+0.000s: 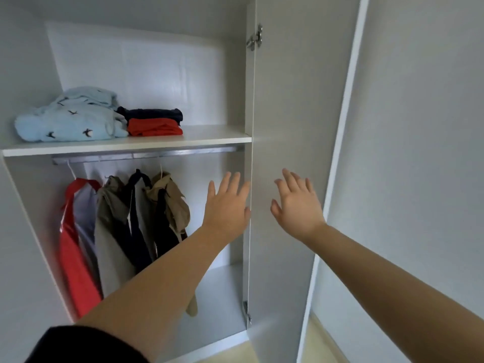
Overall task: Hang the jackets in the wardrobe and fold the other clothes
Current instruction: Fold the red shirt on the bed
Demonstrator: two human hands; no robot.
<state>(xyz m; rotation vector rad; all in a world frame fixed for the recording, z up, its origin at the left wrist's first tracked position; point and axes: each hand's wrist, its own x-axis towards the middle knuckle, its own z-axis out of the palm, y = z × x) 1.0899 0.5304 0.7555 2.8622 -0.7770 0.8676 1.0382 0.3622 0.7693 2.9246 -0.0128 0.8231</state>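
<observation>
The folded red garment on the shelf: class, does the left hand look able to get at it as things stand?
Probably yes. The left hand is open and holds nothing, the wardrobe stands open, and the red garment lies near the shelf front under a dark one.

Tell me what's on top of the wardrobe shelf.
On the shelf lie a light blue bird-print garment and, to its right, a dark navy piece stacked on a folded red one. Anything behind these piles is hidden.
</observation>
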